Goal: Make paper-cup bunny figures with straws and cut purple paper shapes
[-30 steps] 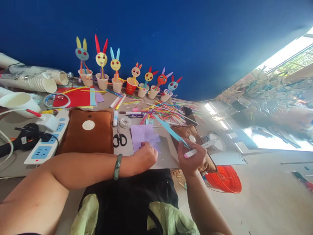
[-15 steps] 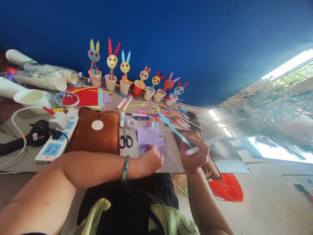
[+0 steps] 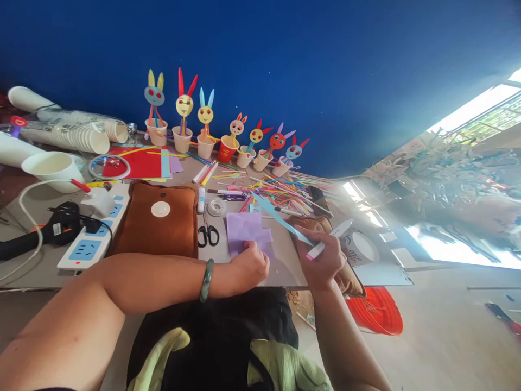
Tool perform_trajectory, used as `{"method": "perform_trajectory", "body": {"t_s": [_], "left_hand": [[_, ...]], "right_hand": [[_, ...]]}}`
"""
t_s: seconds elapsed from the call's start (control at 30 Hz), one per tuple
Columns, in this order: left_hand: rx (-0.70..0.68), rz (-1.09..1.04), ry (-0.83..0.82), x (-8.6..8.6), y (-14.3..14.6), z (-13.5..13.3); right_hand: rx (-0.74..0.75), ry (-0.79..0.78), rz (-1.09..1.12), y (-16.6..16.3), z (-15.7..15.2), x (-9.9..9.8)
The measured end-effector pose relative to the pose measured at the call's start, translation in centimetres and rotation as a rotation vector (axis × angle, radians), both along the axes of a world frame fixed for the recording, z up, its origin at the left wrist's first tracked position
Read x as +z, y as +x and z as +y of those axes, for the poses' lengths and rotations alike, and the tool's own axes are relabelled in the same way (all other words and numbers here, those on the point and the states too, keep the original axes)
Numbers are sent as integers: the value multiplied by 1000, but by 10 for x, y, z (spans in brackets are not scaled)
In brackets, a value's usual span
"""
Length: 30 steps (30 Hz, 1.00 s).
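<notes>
My left hand [image 3: 251, 268], a green bangle on its wrist, rests with curled fingers on the near edge of a lilac paper sheet [image 3: 243, 226] lying on the grey table [image 3: 40, 271]. My right hand [image 3: 321, 263] is closed around a white marker with a pink tip [image 3: 330, 237] and a long light-blue paper strip [image 3: 277, 216] that slants up to the left over the table. Black-handled scissors [image 3: 207, 234] lie just left of the lilac sheet.
A brown cushion [image 3: 157, 220], a power strip [image 3: 91, 239] and a black glue gun [image 3: 44, 233] lie left. Several cup rabbits [image 3: 205, 130] line the back by stacked white cups [image 3: 81, 136], red paper [image 3: 140, 162] and coloured strips [image 3: 280, 187]. A red basket [image 3: 376, 312] sits below right.
The view shifted slightly. My right hand has tilted the marker and blue strip a little and moved them slightly left. My left hand stays on the lilac sheet.
</notes>
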<state>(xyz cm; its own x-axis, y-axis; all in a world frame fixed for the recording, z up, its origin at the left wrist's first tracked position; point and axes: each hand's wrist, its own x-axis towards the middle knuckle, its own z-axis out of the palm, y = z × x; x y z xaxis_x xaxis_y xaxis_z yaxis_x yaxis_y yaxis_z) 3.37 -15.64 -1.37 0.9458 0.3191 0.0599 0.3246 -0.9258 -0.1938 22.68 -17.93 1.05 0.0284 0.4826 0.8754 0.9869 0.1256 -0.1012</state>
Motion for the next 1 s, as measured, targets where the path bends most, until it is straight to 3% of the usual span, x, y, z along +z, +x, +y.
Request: {"method": "perform_trajectory", "body": {"t_s": [0.17, 0.43, 0.67, 1.0], "left_hand": [[-10, 14, -19, 12, -2, 0], [12, 18, -24, 10, -1, -1], [-9, 98, -2, 14, -2, -1], [7, 69, 17, 4, 0, -1]], "right_hand": [[41, 18, -31, -1, 0, 2], [61, 64, -78, -2, 0, 7], [-11, -26, -55, 2, -1, 0], [89, 0, -130, 1, 4, -1]]}}
